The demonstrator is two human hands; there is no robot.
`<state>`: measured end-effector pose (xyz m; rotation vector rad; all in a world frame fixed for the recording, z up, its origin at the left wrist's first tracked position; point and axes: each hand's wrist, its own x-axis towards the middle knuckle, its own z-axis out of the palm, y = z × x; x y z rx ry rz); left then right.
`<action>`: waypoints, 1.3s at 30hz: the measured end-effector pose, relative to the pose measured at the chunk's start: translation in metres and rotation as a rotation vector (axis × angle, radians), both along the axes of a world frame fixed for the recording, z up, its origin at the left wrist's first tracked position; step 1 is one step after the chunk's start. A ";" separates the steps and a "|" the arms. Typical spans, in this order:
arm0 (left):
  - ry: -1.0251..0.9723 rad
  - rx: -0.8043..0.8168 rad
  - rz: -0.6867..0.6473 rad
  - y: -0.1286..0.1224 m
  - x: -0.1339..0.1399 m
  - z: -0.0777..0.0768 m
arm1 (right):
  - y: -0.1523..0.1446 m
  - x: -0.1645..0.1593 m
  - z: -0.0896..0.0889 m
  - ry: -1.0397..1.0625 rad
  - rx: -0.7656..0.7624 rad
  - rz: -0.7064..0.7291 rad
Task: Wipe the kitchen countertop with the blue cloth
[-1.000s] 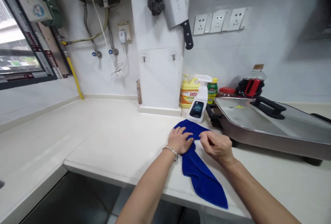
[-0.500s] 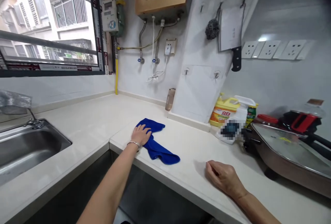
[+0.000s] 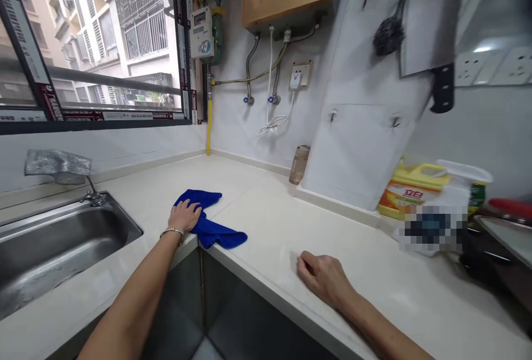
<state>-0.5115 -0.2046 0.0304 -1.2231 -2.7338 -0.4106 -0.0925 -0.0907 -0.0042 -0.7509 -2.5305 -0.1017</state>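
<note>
My left hand (image 3: 185, 215) presses down on a blue cloth (image 3: 218, 232), its fingers curled over the bunched middle. Two loose ends of the cloth spread out to the right, one towards the back and one along the front edge. Both lie flat on the white countertop (image 3: 266, 210), at the inner corner where its two runs meet. My right hand (image 3: 324, 276) rests on the counter farther right, closed into a loose fist with nothing visible in it.
To the left is a steel sink (image 3: 75, 238) with a plastic-wrapped faucet (image 3: 58, 166). A brown bottle (image 3: 300, 165) stands by the wall. At right are a yellow detergent jug (image 3: 411, 188), a white spray bottle (image 3: 453, 205) and a lidded pan (image 3: 511, 238). A cleaver (image 3: 432, 39) hangs above.
My left hand has slid the blue cloth leftward across the counter to the inner corner, nearer the sink. My right fist stays on the counter. The view has turned left.
</note>
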 end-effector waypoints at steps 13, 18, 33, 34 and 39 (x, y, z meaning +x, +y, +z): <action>0.040 -0.055 0.184 0.052 -0.004 0.007 | 0.009 -0.002 -0.011 0.209 -0.017 0.116; 0.102 -0.123 0.189 0.048 0.017 0.018 | 0.012 -0.002 -0.013 0.212 -0.051 0.098; 0.224 -0.185 -0.070 0.070 0.169 0.019 | 0.005 -0.010 -0.008 0.061 -0.043 -0.047; 0.232 -0.176 -0.113 0.074 0.184 0.016 | 0.005 -0.010 -0.005 0.051 -0.063 -0.047; 0.242 -0.138 -0.331 0.083 0.234 0.007 | 0.008 -0.006 0.006 0.112 -0.231 -0.026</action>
